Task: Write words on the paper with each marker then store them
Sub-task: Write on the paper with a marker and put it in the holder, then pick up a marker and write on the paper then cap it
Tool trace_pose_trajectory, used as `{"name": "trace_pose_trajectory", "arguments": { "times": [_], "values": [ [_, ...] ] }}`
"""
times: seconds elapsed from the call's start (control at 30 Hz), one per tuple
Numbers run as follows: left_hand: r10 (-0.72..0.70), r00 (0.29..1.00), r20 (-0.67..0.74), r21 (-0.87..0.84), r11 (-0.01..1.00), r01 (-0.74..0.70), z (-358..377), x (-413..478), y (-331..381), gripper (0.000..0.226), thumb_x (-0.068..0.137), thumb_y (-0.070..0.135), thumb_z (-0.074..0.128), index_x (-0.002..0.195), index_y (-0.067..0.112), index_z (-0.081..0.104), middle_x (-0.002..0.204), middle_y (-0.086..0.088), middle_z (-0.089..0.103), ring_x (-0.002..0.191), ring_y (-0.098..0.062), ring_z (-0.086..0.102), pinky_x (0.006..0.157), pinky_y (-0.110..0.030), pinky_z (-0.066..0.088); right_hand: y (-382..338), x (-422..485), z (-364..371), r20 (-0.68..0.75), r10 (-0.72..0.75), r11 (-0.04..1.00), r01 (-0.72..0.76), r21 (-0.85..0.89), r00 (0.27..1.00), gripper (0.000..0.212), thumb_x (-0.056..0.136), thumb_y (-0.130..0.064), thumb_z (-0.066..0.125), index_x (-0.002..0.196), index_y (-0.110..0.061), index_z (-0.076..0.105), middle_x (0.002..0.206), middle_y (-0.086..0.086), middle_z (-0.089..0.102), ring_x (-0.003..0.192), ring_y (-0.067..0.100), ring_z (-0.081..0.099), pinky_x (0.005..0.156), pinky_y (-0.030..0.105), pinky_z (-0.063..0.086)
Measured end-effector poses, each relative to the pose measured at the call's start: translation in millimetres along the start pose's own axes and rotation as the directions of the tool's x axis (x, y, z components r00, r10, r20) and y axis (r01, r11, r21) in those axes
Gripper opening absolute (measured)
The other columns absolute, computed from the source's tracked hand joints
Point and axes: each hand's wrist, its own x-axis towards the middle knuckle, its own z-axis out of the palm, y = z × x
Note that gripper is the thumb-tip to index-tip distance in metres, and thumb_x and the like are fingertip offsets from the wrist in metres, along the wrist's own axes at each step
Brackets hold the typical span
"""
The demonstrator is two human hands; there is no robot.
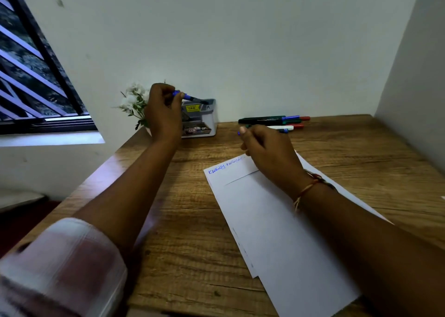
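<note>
Where the barred window (36,76) fills the far left, the wooden table (192,232) starts just beside it. Its left edge runs diagonally toward the wall, its back edge meets the wall, and a second wall closes the right side. One pale sleeve (60,263) lies over the near left corner. One spray of white flowers (134,100) stands at the back edge, partly hidden by the left hand (163,116). That hand is raised, with its fingers curled round one blue marker (186,97). The marker's dark end points at the top of one small grey container (202,121) set against the wall. A yellow sticker on the container is too small to read, and the white letters "OP" show lower down. Bare wood lies open between the left forearm and the paper (277,232). At least two white sheets overlap there, lying askew toward the near edge. Two short words in blue handwriting sit along the top of the paper, and I cannot read them. The right hand (269,153) rests over the paper's top corner with its fingers curled in, pinching a small blue piece (239,133) at the thumb. A thread band (310,186) circles that wrist. Behind it, several markers (272,121) lie side by side against the wall, in black, green, blue, red and white. They overlap, so I cannot count them exactly.
</note>
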Motion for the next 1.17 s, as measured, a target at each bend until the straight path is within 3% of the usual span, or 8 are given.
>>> {"name": "trace_pose_trajectory", "arguments": {
  "times": [0.2, 0.33, 0.43, 0.57, 0.67, 0.87, 0.97, 1.17],
  "values": [
    [0.05, 0.992, 0.118, 0.181, 0.981, -0.071, 30, 5, -13, 0.012, 0.088, 0.012, 0.068, 0.099, 0.009, 0.068, 0.093, -0.002, 0.069, 0.086, -0.011, 0.063, 0.078, -0.024, 0.051, 3, 1, -5, 0.031, -0.049, 0.992, 0.052, -0.114, 0.998, 0.041, 0.103, -0.05, 0.052, 0.084, -0.016, 0.066, 0.076, 0.002, 0.072, 0.077, 0.014, 0.067, 0.072, 0.038, 0.053],
    [-0.014, 0.981, 0.194, 0.258, 0.965, -0.038, 34, -2, -21, 0.02, 0.091, 0.014, 0.065, 0.109, 0.007, 0.072, 0.107, -0.008, 0.071, 0.096, -0.014, 0.065, 0.084, -0.018, 0.048, 2, 0, -9, 0.089, -0.054, 0.975, 0.072, -0.209, 0.995, 0.037, 0.104, -0.048, 0.053, 0.071, -0.03, 0.052, 0.063, -0.012, 0.052, 0.063, 0.002, 0.049, 0.055, 0.023, 0.032],
    [0.014, 0.982, 0.189, 0.263, 0.963, -0.064, 26, -16, -11, 0.021, 0.091, 0.016, 0.065, 0.11, 0.008, 0.071, 0.104, -0.003, 0.068, 0.095, -0.012, 0.062, 0.082, -0.017, 0.046, 4, 0, -9, 0.115, -0.037, 0.971, 0.063, -0.233, 0.993, 0.029, 0.103, -0.048, 0.053, 0.087, -0.027, 0.065, 0.076, -0.014, 0.059, 0.075, 0.004, 0.053, 0.059, 0.02, 0.034],
    [-0.065, 0.965, 0.254, 0.191, 0.982, 0.016, 9, -50, 9, 0.01, 0.088, 0.021, 0.069, 0.097, 0.017, 0.07, 0.095, 0.006, 0.069, 0.091, -0.009, 0.065, 0.081, -0.027, 0.053, 6, -2, -5, 0.131, -0.026, 0.973, 0.055, -0.224, 0.991, 0.033, 0.102, -0.046, 0.057, 0.1, -0.018, 0.074, 0.098, -0.001, 0.075, 0.094, 0.016, 0.065, 0.079, 0.035, 0.053],
    [-0.107, 0.913, 0.393, 0.216, 0.976, 0.022, -2, -79, 14, 0.009, 0.088, 0.02, 0.07, 0.097, 0.017, 0.071, 0.094, 0.009, 0.068, 0.089, -0.004, 0.063, 0.078, -0.023, 0.052, 6, -2, -6, 0.144, -0.01, 0.966, 0.047, -0.254, 0.99, 0.029, 0.101, -0.04, 0.06, 0.103, -0.015, 0.076, 0.097, -0.002, 0.074, 0.092, 0.015, 0.066, 0.075, 0.03, 0.046],
    [-0.08, 0.82, 0.567, 0.297, 0.948, -0.112, -12, -84, 9, 0.013, 0.089, 0.019, 0.07, 0.101, 0.016, 0.071, 0.096, 0.005, 0.067, 0.087, -0.008, 0.062, 0.074, -0.023, 0.05, 0, 19, -36, -0.179, 0.169, 0.965, -0.199, -0.17, 0.969, 0.022, 0.101, -0.023, 0.061, 0.11, -0.011, 0.077, 0.108, 0.005, 0.077, 0.094, 0.014, 0.065, 0.075, 0.02, 0.039],
    [-0.092, 0.791, 0.604, 0.304, 0.945, -0.122, -11, -82, 5, 0.014, 0.088, 0.021, 0.071, 0.101, 0.016, 0.072, 0.097, 0.003, 0.068, 0.086, -0.009, 0.061, 0.071, -0.022, 0.047, 11, 30, -50, -0.057, 0.221, 0.896, -0.226, -0.382, 0.974, 0.024, 0.101, -0.019, 0.058, 0.112, -0.01, 0.077, 0.116, 0.011, 0.075, 0.106, 0.028, 0.068, 0.084, 0.029, 0.049],
    [-0.13, 0.773, 0.621, 0.314, 0.945, -0.094, -9, -76, 1, 0.018, 0.087, 0.025, 0.072, 0.104, 0.018, 0.072, 0.099, 0.005, 0.067, 0.09, -0.008, 0.06, 0.067, -0.019, 0.043, 36, 52, -56, 0.191, 0.196, 0.729, -0.012, -0.684, 0.962, 0.031, 0.1, -0.009, 0.053, 0.124, -0.011, 0.072, 0.126, 0.012, 0.07, 0.116, 0.033, 0.062, 0.091, 0.034, 0.046]
  ]
}}
